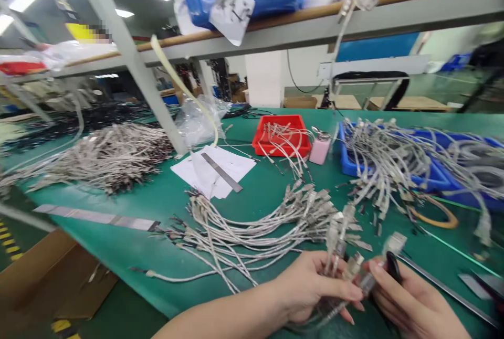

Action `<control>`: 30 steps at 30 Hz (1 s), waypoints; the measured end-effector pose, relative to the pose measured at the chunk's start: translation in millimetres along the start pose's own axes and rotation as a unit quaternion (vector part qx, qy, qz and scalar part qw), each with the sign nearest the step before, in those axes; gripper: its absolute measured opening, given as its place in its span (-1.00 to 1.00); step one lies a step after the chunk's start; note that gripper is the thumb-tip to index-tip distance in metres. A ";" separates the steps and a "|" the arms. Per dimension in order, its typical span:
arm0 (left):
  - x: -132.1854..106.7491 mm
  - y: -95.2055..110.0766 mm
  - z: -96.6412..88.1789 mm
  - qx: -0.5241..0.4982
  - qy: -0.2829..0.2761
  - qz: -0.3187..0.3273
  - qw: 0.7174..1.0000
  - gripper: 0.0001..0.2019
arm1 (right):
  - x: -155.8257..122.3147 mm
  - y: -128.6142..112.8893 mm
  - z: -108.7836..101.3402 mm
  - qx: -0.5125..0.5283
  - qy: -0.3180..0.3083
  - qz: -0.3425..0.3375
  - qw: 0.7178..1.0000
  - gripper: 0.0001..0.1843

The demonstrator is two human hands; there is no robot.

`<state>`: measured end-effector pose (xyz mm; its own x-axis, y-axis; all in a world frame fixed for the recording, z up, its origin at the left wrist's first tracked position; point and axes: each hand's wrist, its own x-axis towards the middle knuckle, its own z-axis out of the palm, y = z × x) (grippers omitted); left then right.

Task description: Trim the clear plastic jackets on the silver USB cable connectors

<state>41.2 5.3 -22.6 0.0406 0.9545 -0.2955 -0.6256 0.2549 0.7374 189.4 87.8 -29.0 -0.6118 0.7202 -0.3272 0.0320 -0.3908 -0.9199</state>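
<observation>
Connectors (334, 234) poke upward from the worker's pinching left hand (315, 286); just beside it, the right hand (409, 289) pinches another plug (395, 243), slanting up rightward.

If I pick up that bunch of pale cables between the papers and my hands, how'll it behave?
The cables will probably flex and sag, since they lie in loose curves. Lifting one may drag others along, because many overlap. The plugs look bulkier than the cables, so those ends would likely droop.
</observation>
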 end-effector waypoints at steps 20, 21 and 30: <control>-8.9 8.6 5.7 0.096 0.098 0.027 0.990 -0.73 | -9.7 -19.3 6.1 -0.312 -0.067 -0.158 0.935 -0.71; -9.0 9.8 6.1 0.096 0.093 0.025 0.991 -0.75 | -8.3 -19.0 4.4 -0.300 -0.058 -0.159 0.939 -0.68; -8.4 11.6 4.6 0.089 0.054 0.029 0.994 -0.78 | -13.1 -23.6 10.5 -0.269 -0.131 -0.141 0.944 -0.73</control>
<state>37.2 1.0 -8.8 -0.0808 0.9484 -0.3066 -0.4771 0.2332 0.8474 188.4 81.6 -0.7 -0.8285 0.5575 -0.0529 0.1921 0.1941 -0.9620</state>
